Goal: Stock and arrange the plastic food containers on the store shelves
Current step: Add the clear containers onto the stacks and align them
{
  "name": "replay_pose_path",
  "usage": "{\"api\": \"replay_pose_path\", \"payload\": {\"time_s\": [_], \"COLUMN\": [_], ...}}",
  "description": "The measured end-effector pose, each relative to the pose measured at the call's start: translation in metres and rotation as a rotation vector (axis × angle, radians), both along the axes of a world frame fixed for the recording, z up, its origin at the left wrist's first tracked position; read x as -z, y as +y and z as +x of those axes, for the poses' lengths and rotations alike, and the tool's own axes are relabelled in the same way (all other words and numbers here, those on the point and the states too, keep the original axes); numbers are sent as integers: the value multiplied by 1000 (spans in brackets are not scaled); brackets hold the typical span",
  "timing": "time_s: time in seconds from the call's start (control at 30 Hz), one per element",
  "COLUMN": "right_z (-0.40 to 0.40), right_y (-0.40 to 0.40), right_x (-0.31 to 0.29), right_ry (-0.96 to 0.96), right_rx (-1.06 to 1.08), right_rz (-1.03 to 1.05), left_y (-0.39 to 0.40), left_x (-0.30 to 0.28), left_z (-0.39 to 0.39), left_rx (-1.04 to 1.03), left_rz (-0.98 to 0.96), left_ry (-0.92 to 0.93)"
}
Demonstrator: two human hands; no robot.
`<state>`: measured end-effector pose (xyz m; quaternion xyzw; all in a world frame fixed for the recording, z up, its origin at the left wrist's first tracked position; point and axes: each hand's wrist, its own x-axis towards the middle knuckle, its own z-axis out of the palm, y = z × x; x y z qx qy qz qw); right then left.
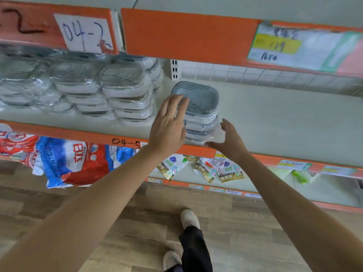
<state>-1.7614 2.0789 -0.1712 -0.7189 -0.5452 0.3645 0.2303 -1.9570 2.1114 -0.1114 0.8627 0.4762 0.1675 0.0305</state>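
The left part of the shelf point(275, 122) already carries wrapped stacks of containers point(110, 89), several rows deep — the right stretch holds nothing yet, so much stocking seems left. One shrink-wrapped stack of grey-lidded containers point(200, 112) stands near the front edge, just right of those rows. The left hand point(169, 122) reaches in with fingers straight, spread over the stack's left side. The right hand point(227, 140) — flat, fingers relaxed — is at its near right corner; neither grips.
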Motion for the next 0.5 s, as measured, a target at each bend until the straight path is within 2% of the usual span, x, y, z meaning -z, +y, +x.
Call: {"api": "replay_pose_path", "payload": {"time_s": [0.3, 0.5], "right_z": [-6, -15], "right_y": [-2, 17], "right_x": [-63, -80], "right_ry": [-222, -425], "right_rx": [-112, -315], "right_rz": [369, 362], "left_y": [-7, -15], "left_x": [-10, -15], "left_z": [0, -1], "left_rx": [15, 72], "left_rz": [-56, -65], "left_ry": [44, 16]}}
